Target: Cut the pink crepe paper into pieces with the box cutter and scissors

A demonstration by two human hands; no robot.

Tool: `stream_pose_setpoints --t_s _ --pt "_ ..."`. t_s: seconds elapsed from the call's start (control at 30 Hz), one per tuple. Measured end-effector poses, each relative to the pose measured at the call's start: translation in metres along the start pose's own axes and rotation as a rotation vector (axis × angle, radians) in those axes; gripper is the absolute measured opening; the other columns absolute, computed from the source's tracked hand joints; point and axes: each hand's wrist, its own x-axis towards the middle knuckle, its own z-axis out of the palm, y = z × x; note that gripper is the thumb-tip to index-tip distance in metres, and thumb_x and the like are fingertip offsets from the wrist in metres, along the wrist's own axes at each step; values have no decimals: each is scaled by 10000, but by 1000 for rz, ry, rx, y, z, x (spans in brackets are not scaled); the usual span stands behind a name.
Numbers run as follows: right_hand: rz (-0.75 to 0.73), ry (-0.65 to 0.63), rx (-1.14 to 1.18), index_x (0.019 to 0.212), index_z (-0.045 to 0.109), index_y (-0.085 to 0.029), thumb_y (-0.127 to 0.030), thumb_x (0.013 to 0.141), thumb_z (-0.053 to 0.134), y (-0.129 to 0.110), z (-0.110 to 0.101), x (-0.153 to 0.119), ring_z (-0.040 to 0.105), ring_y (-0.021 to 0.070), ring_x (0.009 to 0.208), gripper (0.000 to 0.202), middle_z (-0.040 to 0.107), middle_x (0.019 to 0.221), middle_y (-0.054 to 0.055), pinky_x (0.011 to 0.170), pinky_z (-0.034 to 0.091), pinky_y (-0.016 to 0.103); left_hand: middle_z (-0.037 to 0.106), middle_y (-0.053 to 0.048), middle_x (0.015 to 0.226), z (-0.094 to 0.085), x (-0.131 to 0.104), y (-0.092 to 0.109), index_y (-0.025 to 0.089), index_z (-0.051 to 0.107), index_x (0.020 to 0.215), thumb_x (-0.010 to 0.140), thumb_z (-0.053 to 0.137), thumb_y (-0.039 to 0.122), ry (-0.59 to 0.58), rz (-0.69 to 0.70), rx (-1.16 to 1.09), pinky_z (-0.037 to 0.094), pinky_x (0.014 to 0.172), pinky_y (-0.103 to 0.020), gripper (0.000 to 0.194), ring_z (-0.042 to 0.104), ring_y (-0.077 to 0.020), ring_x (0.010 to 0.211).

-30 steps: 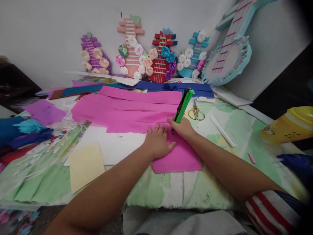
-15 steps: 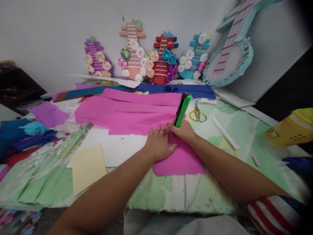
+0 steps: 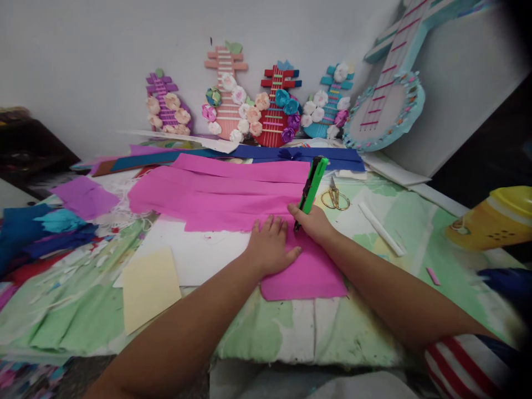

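Observation:
My left hand (image 3: 270,246) lies flat with fingers spread, pressing on bright pink paper (image 3: 305,277) near the table's front edge. Just to its right, my right hand (image 3: 315,223) is closed around a green and black utility knife (image 3: 312,185). The knife stands tilted, its lower tip down at the pink paper beside my left fingers. Whether the blade goes through the paper I cannot tell. More long pink strips (image 3: 220,191) spread away to the left and back. Under them lies a white board (image 3: 208,255).
Gold-handled scissors (image 3: 334,197) and a white stick (image 3: 381,228) lie to the right, with a yellow container (image 3: 492,219) beyond. A cream paper square (image 3: 150,288) is at front left. Decorated paper guitars (image 3: 276,108) lean on the wall.
The knife has shifted slightly toward me with my right hand, its lower tip lower on the pink paper. My left hand has stayed put.

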Motion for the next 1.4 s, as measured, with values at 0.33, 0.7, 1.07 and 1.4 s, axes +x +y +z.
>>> stream_pose_setpoints --t_s 0.33,0.7,1.07,1.4 --pt "-57 18 -181 528 426 -182 -651 715 308 -1 3 -3 493 136 520 519 524 519 18 498 323 239 187 -135 1394 1 0 -1 126 157 1345 767 199 621 20 14 -27 95 997 -506 762 110 -287 1275" --pt "-87 -9 -265 496 445 -179 -583 702 407 -8 2 -5 478 127 483 455 538 507 18 467 303 231 177 -110 1402 1 0 -1 177 136 1349 767 240 603 54 37 -37 96 991 -516 729 124 -303 1269" --pt "-95 57 -322 560 521 -177 -521 718 405 -8 6 -8 470 128 492 396 542 522 18 447 265 232 189 -106 1399 -1 -1 1 174 123 1349 771 272 581 43 30 -44 88 994 -507 722 122 -304 1268" --pt "64 27 27 494 429 -180 -658 638 412 -2 -1 -2 489 124 459 499 475 427 -11 472 342 232 151 -133 1404 0 -1 1 124 174 1338 757 159 652 -6 23 15 73 997 -504 786 86 -294 1278"
